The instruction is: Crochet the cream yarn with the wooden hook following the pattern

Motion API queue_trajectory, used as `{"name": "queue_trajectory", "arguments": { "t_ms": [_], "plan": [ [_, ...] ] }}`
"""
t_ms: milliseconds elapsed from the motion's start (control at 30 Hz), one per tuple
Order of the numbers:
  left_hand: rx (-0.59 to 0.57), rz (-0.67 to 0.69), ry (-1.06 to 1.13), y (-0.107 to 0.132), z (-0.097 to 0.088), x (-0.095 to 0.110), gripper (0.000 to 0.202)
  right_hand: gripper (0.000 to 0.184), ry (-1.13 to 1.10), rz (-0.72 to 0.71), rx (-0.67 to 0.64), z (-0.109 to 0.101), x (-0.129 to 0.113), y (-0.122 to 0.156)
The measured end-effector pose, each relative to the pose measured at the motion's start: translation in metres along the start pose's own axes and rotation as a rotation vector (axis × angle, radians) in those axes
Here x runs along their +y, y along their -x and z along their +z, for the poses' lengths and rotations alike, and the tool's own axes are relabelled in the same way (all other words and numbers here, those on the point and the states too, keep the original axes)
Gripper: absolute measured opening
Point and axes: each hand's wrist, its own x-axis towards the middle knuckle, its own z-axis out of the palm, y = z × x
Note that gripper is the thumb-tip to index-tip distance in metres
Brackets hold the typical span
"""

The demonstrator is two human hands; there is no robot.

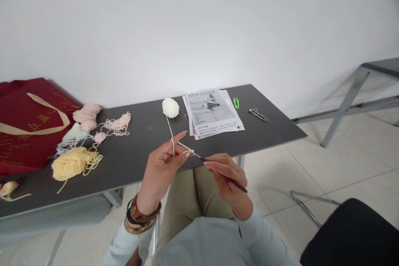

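Observation:
White yarn (169,126) runs from a white yarn ball (171,108) on the table down to my left hand (162,164). It is looped over the raised index finger, while the thumb and another finger pinch the yarn near the hook's tip. My right hand (226,176) grips a crochet hook (236,184) with a dark handle, its thin metal end pointing left. A small bit of yarn sits on the hook end, between the two hands. Both hands are above the table's front edge, over my lap.
On the dark table (141,133) lie printed sheets (215,116), green thread snips (236,102) and another pair of snips (259,115). At left are yellow yarn (71,164), pink yarn (86,116) and a red bag (28,129). A black chair (352,232) stands at right.

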Motion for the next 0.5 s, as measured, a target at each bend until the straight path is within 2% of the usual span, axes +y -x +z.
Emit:
{"name": "queue_trajectory", "arguments": {
  "t_ms": [133,267,367,500],
  "plan": [
    [-0.031,0.002,-0.1,-0.0007,-0.0003,0.0042,0.056,0.044,-0.082,-0.006,0.003,0.0002,-0.0019,-0.0012],
    [0.036,0.032,-0.1,-0.0015,0.0006,0.0032,0.047,0.048,-0.047,-0.038,-0.031,-0.0007,-0.0035,-0.0008],
    [0.042,0.043,-0.109,-0.0015,0.0005,0.0011,0.048,0.05,-0.019,-0.054,-0.052,-0.0003,-0.0039,0.0002],
    [0.071,0.056,-0.134,0.0007,0.002,0.0023,0.049,0.049,0.008,-0.067,-0.016,0.0005,-0.0038,0.0018]
  ]
}}
